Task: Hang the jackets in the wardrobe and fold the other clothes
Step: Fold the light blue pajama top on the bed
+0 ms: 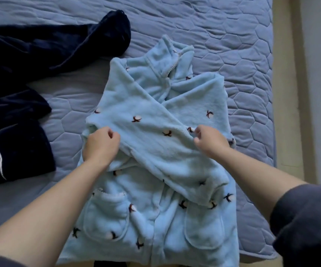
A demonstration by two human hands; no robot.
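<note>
Two hands worked on a pale blue fleece pyjama top (175, 237) that lay front-up on the quilted bed (232, 35), collar away from the person and hem nearest them. One sleeve (155, 143) had been laid slantwise across the chest, over the other sleeve (200, 105), which was folded in from the right.

The left hand (101, 145) sat at the left edge of the top, its fingers (110, 132) curled in and apparently gripping a fold of fleece there, though the cloth inside the fist was mostly hidden. The right hand (210, 140) was at the far edge of the crossed sleeve, fingers bunched and pinching the fabric.

Judging by its look, the fleece was thick, soft and light, with no stiffness: it would slump and bulge rather than take a sharp crease, and the sleeves could slide off one another when lifted. Taking hold at both side edges level with the sleeves, or at the hem below the two pockets (105, 214), would probably let the lower half be folded up without spilling the sleeves.

Navy clothes (30, 53) lay heaped on the bed to the left, apart from the blue top and not yet folded.
</note>
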